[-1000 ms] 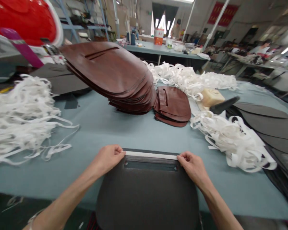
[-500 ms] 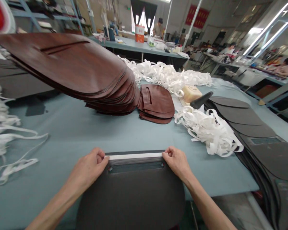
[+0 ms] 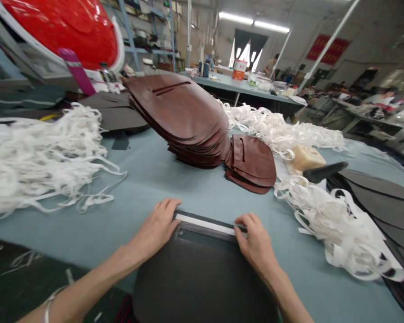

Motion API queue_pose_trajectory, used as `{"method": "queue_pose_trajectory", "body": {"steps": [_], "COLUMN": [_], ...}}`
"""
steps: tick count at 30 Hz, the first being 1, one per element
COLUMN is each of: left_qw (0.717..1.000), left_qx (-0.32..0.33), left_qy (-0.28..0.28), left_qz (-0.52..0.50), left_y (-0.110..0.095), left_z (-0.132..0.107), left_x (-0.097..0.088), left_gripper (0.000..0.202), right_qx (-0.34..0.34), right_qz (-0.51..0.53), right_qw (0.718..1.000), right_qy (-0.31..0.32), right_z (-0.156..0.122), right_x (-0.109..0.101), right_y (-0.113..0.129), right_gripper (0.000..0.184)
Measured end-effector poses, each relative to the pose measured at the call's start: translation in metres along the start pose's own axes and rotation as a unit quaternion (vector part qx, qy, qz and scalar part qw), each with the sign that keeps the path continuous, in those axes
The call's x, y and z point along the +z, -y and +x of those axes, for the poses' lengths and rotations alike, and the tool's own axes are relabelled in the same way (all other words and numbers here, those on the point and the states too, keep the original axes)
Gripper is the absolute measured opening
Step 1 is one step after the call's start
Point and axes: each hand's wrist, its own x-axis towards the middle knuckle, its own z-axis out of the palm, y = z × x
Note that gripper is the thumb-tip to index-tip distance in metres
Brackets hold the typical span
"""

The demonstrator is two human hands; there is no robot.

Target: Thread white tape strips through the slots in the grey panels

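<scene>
A black leather-like panel (image 3: 202,282) with rounded lower corners lies at the near edge of the table, partly past it. A narrow slot (image 3: 205,241) runs along its upper part. Above this slot, a white tape strip (image 3: 205,225) lies flat across the panel's top edge. My left hand (image 3: 160,224) grips the upper left corner, thumb on the near side and fingers over the edge. At the upper right corner my right hand (image 3: 255,240) pinches the panel by the strip's end, fingers curled. The undersides of both grips are hidden.
Brown leather panels (image 3: 188,112) are stacked ahead, with smaller brown pieces (image 3: 252,161) beside them. White tape heaps lie left (image 3: 47,157) and right (image 3: 330,224). A yellowish block (image 3: 306,158), a dark-handled tool (image 3: 325,171) and black panels (image 3: 384,197) are at the right.
My view has swung left, bringing the red object and left tape heap further into sight. Both hands stay at the panel's top corners; the panel now appears tilted, its right side lower.
</scene>
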Motion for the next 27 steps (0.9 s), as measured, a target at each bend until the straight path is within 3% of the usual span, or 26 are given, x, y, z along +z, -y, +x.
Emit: {"method": "queue_pose_trajectory", "body": {"steps": [3, 6, 11, 18, 22, 27], "left_qw": [0.994, 0.983, 0.975, 0.98, 0.979, 0.98], "left_qx": [-0.044, -0.055, -0.004, 0.008, 0.03, 0.055], "left_qy": [0.083, 0.159, 0.204, 0.186, 0.192, 0.174], "left_qz": [-0.051, -0.076, -0.082, -0.07, -0.066, -0.081], "left_y": [0.005, 0.01, 0.013, 0.008, 0.004, 0.002], "left_z": [0.018, 0.031, 0.038, 0.028, 0.025, 0.03], "left_x": [-0.006, -0.013, -0.024, -0.028, -0.03, -0.032], "left_gripper": [0.044, 0.039, 0.02, 0.019, 0.008, 0.012], "right_qx": [-0.153, -0.22, -0.21, -0.189, -0.199, -0.22], "right_qz": [0.067, 0.074, 0.054, 0.027, 0.036, 0.051], "right_qw": [0.986, 0.971, 0.974, 0.98, 0.978, 0.973], "right_qy": [0.016, 0.057, 0.065, 0.062, 0.057, 0.053], "right_z": [0.019, 0.03, 0.033, 0.032, 0.03, 0.035], "right_x": [0.027, 0.048, 0.055, 0.055, 0.054, 0.057], "right_y": [0.028, 0.052, 0.066, 0.072, 0.072, 0.071], "right_gripper": [0.025, 0.035, 0.036, 0.03, 0.029, 0.022]}}
